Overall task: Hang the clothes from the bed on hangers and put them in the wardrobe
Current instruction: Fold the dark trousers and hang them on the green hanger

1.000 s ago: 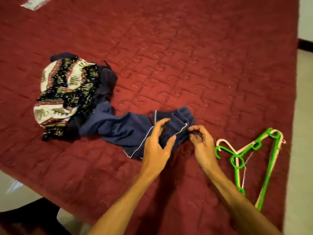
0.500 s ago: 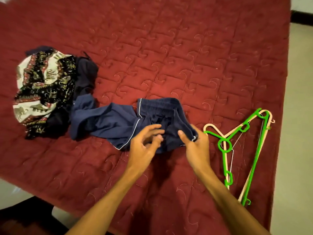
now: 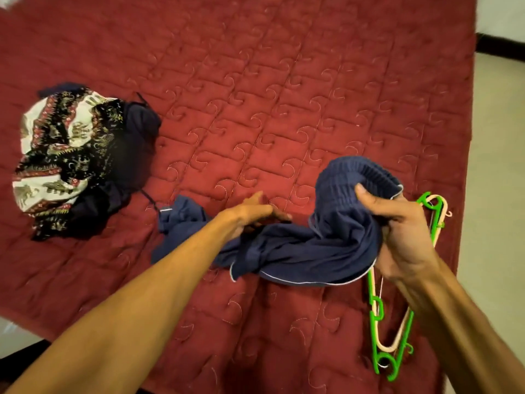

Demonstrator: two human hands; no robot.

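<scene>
Right hand (image 3: 403, 223) clamped on the gathered waistband end of the navy shorts (image 3: 298, 248), lifted off the red bedspread (image 3: 284, 95). Left hand (image 3: 250, 217) fingers apart, resting flat on the shorts' trailing end. Green hanger (image 3: 377, 317) and cream hanger (image 3: 397, 336) lie just under and beside the right hand. Patterned clothes pile (image 3: 62, 155) well off past the left hand.
</scene>
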